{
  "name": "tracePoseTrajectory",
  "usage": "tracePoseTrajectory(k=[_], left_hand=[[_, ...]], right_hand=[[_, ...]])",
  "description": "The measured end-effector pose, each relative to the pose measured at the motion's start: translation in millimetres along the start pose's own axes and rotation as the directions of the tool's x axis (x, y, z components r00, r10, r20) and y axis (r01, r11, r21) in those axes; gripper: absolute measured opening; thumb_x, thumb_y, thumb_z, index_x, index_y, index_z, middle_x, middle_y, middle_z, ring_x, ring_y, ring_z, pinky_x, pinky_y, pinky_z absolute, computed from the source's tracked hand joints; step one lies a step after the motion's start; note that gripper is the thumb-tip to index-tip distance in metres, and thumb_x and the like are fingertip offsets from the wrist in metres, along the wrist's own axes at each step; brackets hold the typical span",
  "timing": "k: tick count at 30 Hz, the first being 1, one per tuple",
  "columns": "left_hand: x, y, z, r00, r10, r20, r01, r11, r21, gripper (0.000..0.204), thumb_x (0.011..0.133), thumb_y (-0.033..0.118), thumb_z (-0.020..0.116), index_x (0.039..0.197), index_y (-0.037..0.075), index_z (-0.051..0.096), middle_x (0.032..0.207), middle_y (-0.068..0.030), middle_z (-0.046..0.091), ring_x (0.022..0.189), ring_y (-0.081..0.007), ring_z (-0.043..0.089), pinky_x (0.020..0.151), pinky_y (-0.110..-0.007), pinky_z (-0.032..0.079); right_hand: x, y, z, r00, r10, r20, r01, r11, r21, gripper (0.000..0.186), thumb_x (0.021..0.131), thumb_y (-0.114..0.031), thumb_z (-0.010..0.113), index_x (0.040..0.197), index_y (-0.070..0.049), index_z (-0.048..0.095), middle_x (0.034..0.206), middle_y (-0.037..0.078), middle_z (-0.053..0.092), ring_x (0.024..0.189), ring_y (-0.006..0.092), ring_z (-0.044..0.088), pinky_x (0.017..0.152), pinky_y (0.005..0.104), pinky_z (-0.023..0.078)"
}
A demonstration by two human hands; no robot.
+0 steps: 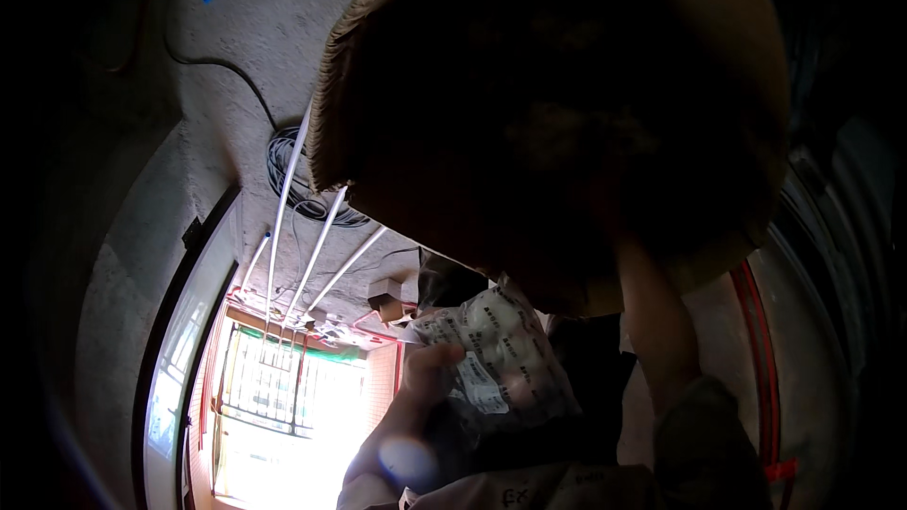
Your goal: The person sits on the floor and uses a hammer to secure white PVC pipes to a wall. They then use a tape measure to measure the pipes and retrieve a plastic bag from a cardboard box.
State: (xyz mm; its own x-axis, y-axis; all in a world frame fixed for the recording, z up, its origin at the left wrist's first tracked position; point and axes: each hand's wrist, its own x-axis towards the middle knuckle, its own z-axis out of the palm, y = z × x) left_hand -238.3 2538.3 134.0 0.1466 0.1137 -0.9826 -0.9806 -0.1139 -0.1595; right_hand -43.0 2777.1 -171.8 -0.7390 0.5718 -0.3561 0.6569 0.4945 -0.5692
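My left hand (433,374) is closed on the edge of a clear plastic bag (501,345) with dark printing, a white label and rounded white pieces inside. What kind of pieces they are I cannot make out. Above the bag, a large brown cardboard box (329,104) stands with its mouth toward me, its inside almost black. My right forearm (654,307) reaches over the near rim into it. The right hand is lost in the dark of the box, so its fingers and anything in them are hidden.
White pipes (326,238), some with blue ends, lie on the concrete floor (255,0) left of the box, beside a coil of dark cable (283,156). A small carton (385,297) sits beyond the bag. A bright barred window (274,378) shows lower left; a red strip (761,359) runs at right.
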Motion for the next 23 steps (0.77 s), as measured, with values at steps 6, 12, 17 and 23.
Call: tracePoseTrajectory(k=[6,12,17,23], left_hand=[[1,-7,-6,1.0,-0.006,-0.013,0.005,0.998,-0.057,0.064,0.067,-0.001,0.06,0.13,-0.007,0.057,0.121,-0.0208,0.069,0.112,-0.0365,0.068,0.099,-0.046,0.057],[0,-6,0,0.999,-0.051,-0.018,0.05,0.997,-0.058,0.066,0.067,0.0,0.059,0.132,-0.006,0.057,0.123,-0.0209,0.068,0.113,-0.0369,0.068,0.1,-0.045,0.056],[4,-6,1,1.0,0.002,0.024,-0.001,0.999,-0.037,0.065,0.067,0.002,0.059,0.131,-0.006,0.058,0.122,-0.0202,0.069,0.113,-0.035,0.068,0.101,-0.043,0.055],[-2,-7,6,0.998,0.062,-0.013,-0.062,0.998,0.007,0.062,0.068,0.002,0.059,0.129,-0.007,0.057,0.12,-0.0196,0.069,0.111,-0.0327,0.069,0.097,-0.042,0.057]], right_hand=[[3,39,-81,0.683,0.23,0.693,-0.285,0.958,-0.037,0.052,0.105,-0.032,0.051,0.151,-0.007,0.048,0.152,0.016,0.053,0.14,0.0306,0.05,0.117,0.0454,0.041],[10,34,-108,0.865,0.269,0.423,-0.017,0.86,-0.511,0.052,0.105,-0.032,0.051,0.151,-0.008,0.048,0.149,0.015,0.055,0.136,0.0309,0.053,0.117,0.0468,0.042],[49,21,-113,0.965,0.082,0.251,0.052,0.872,-0.487,0.053,0.104,-0.031,0.052,0.151,-0.008,0.048,0.145,0.015,0.059,0.132,0.0314,0.056,0.115,0.0487,0.042],[106,-14,-60,0.95,0.089,0.299,-0.1,0.995,0.021,0.051,0.105,-0.032,0.053,0.152,-0.014,0.049,0.154,0.013,0.051,0.14,0.033,0.049,0.119,0.0483,0.037]])
